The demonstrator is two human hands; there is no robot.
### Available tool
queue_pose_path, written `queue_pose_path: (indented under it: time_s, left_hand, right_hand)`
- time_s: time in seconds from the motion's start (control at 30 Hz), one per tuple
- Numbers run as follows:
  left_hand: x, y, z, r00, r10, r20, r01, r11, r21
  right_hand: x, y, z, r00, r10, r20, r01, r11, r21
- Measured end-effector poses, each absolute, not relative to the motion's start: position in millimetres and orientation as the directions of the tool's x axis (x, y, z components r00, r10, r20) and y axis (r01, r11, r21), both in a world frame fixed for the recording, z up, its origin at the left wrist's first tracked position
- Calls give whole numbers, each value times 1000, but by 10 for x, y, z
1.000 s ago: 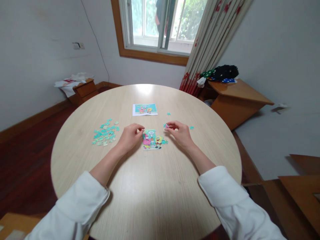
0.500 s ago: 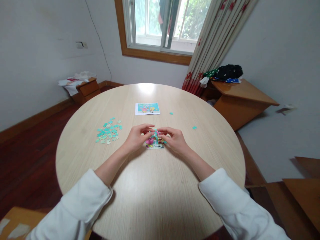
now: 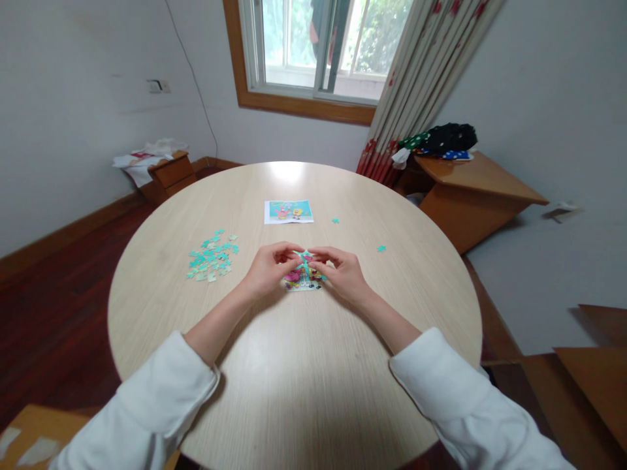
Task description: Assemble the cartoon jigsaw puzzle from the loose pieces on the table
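A partly assembled jigsaw puzzle point(image 3: 304, 279) lies on the round table point(image 3: 294, 365), showing pink, yellow and turquoise figures. My left hand point(image 3: 272, 266) is closed at its left side, thumb and fingers curved over the upper part. From the opposite side my right hand point(image 3: 341, 269) grips the puzzle in the same way, its fingertips close to those of the left. The fingers cover part of the upper puzzle, and whether a loose piece is between them cannot be made out.
Left of my hands is a heap of loose puzzle pieces point(image 3: 211, 257), turquoise and pale. A reference picture point(image 3: 290, 211) lies beyond the puzzle. Two single pieces, one nearer the back point(image 3: 336, 220) and another farther right point(image 3: 381, 249), lie apart on the table.
My fingertips have shifted slightly over the top of the puzzle. Both hands stay at its sides, and the loose pieces lie as before.
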State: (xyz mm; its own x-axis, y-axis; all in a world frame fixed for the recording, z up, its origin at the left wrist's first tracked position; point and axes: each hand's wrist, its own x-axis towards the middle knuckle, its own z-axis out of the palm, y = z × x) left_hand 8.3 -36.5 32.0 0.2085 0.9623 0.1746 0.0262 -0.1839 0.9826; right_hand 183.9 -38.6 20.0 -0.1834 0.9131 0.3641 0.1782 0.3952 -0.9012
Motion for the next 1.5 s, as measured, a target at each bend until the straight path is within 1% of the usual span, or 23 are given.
queue_pose_path:
  time_s: [0.17,0.3,0.5,0.8,0.93,1.03,1.2,1.37,1.5]
  left_hand:
    - [57,-346,343,137,979,149,-14,-149,989]
    - [39,-340,380,80,994,81,-114,-72,991]
    - [24,-330,406,86,996,-1,-297,27,955]
    - [-1,-321,401,96,994,-46,-394,81,915]
    - [-7,-320,419,85,992,-90,-412,117,904]
    - [-28,-304,435,60,992,-110,-385,124,914]
    - [-94,-254,437,3,997,-77,-304,75,950]
    - [-141,-220,413,-36,998,-49,-104,45,994]
    - [-153,-230,423,-15,999,-46,26,47,999]
  right_hand:
    - [1869,-384,191,-187,912,366,185,398,-899]
    - [1900,-380,170,-187,913,363,197,397,-896]
    - [1921,-382,152,-188,907,376,211,411,-887]
    - [1931,-368,135,-192,898,395,241,434,-868]
    - [1933,-370,135,-195,895,401,250,441,-862]
    - [1937,-367,128,-194,889,414,261,454,-852]
    - [1949,-356,118,-190,880,435,300,474,-827]
    - [1959,-357,125,-194,875,443,330,484,-811]
    - [1967,-354,126,-195,875,444,353,485,-800]
